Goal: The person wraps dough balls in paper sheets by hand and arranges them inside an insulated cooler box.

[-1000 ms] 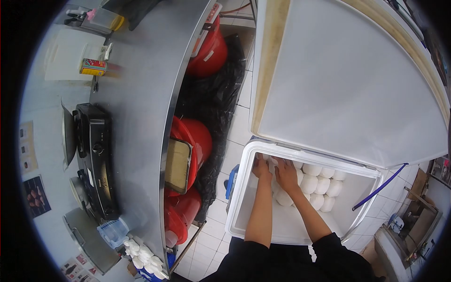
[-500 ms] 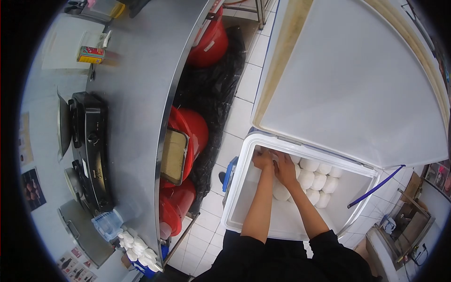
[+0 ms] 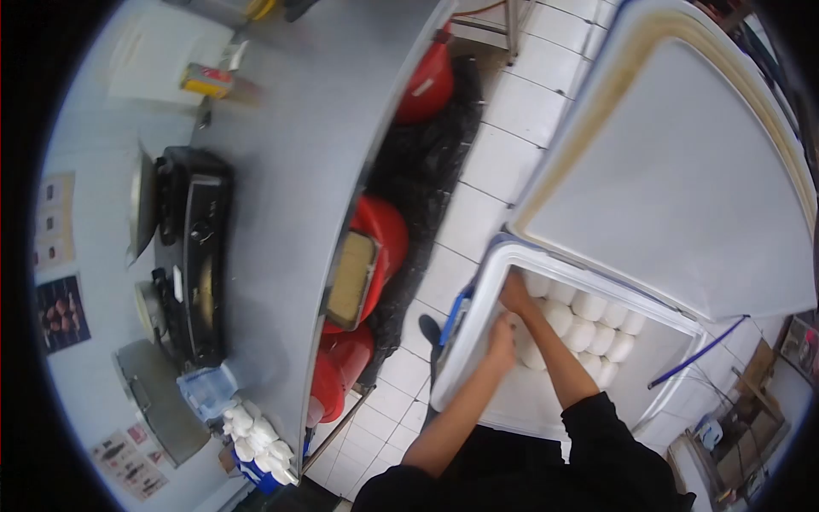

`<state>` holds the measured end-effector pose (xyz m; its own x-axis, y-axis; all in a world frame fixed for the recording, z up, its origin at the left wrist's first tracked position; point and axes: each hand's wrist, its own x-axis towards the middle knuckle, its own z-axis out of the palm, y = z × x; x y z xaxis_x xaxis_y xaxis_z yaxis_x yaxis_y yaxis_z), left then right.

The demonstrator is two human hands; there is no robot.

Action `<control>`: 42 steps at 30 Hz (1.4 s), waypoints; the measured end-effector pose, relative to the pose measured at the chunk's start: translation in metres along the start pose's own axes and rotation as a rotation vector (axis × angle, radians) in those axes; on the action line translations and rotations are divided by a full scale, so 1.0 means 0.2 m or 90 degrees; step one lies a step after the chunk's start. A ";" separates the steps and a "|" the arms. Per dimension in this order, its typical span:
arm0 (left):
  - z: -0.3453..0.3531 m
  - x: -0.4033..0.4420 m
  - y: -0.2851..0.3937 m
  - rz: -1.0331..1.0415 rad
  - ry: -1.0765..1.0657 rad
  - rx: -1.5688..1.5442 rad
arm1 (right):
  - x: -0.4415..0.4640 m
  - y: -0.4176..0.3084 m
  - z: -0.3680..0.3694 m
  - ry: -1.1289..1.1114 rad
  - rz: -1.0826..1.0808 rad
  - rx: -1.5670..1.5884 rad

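An open cool box [image 3: 503,260] with white walls stands in front of me, holding rows of smooth, rounded white bundles [image 3: 583,334] packed against its far side. What the bundles are made of does not show. My right hand [image 3: 514,294] reaches down into the far left corner beside the bundles, its fingers hidden from view. My left hand [image 3: 503,340] is just inside the left wall, nearer to me and apart from the right. Its fingers look curled together, and anything in them is too small or blurred to make out.
The raised lid [image 3: 674,179] leans back behind the box. On the left runs a steel counter [image 3: 286,171] with a black gas stove [image 3: 203,247]. Beneath it are red tubs [image 3: 388,235] and a tray [image 3: 351,282]. More white bundles [image 3: 258,439] lie at its near end.
My left hand has drawn back toward me, away from my right hand, which stays in the far left corner. The view has shifted, so the counter and box appear further right.
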<state>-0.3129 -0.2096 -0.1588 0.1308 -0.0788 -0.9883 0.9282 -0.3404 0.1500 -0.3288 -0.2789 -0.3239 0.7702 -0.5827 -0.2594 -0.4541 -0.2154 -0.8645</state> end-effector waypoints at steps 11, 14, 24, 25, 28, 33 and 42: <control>-1.32 -1.12 0.32 0.272 -0.235 0.145 | 0.04 0.28 -0.23 -0.112 0.090 0.052; -2.04 -1.16 0.13 0.554 0.268 -0.023 | 0.06 0.35 -0.38 -0.119 0.142 0.047; -3.39 -1.07 -0.28 0.278 0.748 -0.370 | -0.58 -2.10 0.53 0.065 -0.123 0.050; -3.54 -0.84 -0.37 0.259 0.830 -0.293 | -0.63 -2.24 0.82 -0.126 -0.231 0.212; -3.46 -0.96 -0.32 0.306 0.768 -0.346 | -0.85 -2.69 1.58 -0.497 -0.379 0.066; -3.32 -0.92 -0.35 0.402 0.708 -0.372 | -1.00 -2.93 2.33 -0.735 -0.593 -0.065; -3.04 -0.79 -0.45 0.533 0.755 -0.367 | -1.03 -2.66 2.09 -0.508 -0.562 -0.466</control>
<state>-0.2057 0.4029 -0.0345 0.5904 0.7964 -0.1308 0.4206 -0.1653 0.8920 -0.0585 0.2830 0.0101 0.8527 0.5033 -0.1397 0.3720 -0.7729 -0.5140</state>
